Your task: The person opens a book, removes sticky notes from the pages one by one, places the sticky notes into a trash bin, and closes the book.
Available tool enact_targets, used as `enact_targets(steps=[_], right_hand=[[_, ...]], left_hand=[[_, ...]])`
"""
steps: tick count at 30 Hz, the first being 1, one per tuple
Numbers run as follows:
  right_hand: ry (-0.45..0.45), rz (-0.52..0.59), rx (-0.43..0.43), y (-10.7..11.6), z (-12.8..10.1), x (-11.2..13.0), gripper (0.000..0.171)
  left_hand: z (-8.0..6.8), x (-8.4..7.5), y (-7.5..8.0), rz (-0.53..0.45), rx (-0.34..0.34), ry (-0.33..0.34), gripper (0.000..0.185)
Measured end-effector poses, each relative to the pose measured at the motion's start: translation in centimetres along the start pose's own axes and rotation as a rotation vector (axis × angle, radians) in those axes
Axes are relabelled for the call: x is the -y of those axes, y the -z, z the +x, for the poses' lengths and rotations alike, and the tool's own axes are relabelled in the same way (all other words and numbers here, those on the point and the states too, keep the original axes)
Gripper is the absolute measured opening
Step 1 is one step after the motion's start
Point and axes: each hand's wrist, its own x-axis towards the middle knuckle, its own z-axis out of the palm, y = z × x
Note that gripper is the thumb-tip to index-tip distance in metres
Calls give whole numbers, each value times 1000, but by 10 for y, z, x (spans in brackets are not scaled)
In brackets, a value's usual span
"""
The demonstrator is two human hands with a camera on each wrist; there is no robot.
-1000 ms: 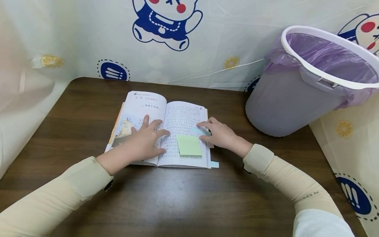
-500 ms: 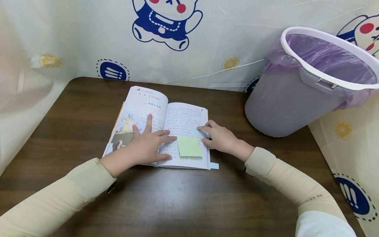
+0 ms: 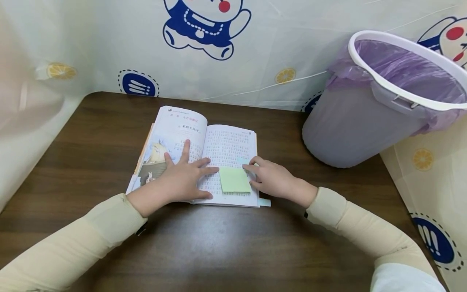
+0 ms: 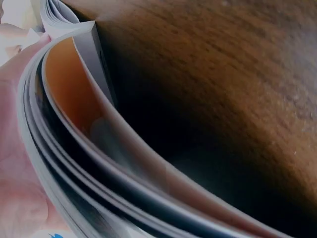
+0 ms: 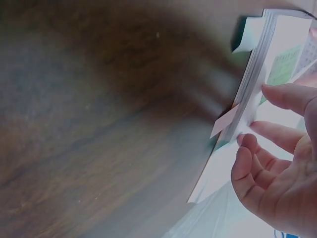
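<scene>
An open book (image 3: 228, 140) lies on the table, with an illustrated left page and a text page on the right. My left hand (image 3: 178, 181) rests across the left page and the gutter, fingers spread. On the right page are a green sticky note (image 3: 234, 180) and, above it, a pale blue sticky strip (image 3: 241, 161). My right hand (image 3: 274, 178) is at the right page's outer edge, fingertips beside the green note; nothing shows between thumb and index finger. In the right wrist view a pink tab (image 5: 225, 121) and a pale tab (image 5: 249, 33) stick out from the book's edge.
A grey bin (image 3: 343, 121) with a purple bag liner and white rim stands at the back right. Brown tabletop (image 3: 219, 247) spreads in front of the book. A patterned sheet (image 3: 255, 52) hangs behind and at both sides.
My right hand has slid toward me along the page edge, off the blue strip and beside the green note. My left hand has shifted slightly right, with the left page lying a bit differently.
</scene>
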Motion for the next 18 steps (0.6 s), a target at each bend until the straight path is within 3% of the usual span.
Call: enact_targets(steps=[8,18], right_hand=[[42,-75,-44,1,-10,5,54],[165,-45,-22,2,-18,22,55]], left_hand=[[1,-2,0,16,-12,-3,77],[0,-2,0,14,13,10,77]])
